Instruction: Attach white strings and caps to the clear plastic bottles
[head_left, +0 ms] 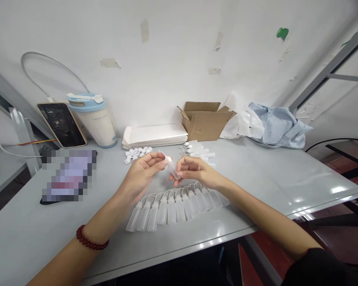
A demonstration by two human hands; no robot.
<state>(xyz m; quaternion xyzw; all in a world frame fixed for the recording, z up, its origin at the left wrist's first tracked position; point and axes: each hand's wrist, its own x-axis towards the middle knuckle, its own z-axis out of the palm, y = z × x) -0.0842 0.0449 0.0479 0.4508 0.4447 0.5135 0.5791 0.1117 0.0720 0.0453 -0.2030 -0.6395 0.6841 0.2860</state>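
Both hands meet over the middle of the grey table (274,178) on one small clear plastic bottle (173,170). My right hand (193,170) grips the bottle's body. My left hand (143,172) pinches the white tip at its top end. Below the hands lies a curved row of several capped small bottles (176,207). A pile of uncapped bottles (198,150) lies behind the hands. A small heap of white caps (136,153) sits at the back left of them.
An open cardboard box (205,121) and a stack of white trays (154,136) stand against the wall. A phone (62,124) leans beside a white and blue jug (92,119). A blurred flat item (68,174) lies left. Blue cloth (282,125) and plastic wrap sit back right.
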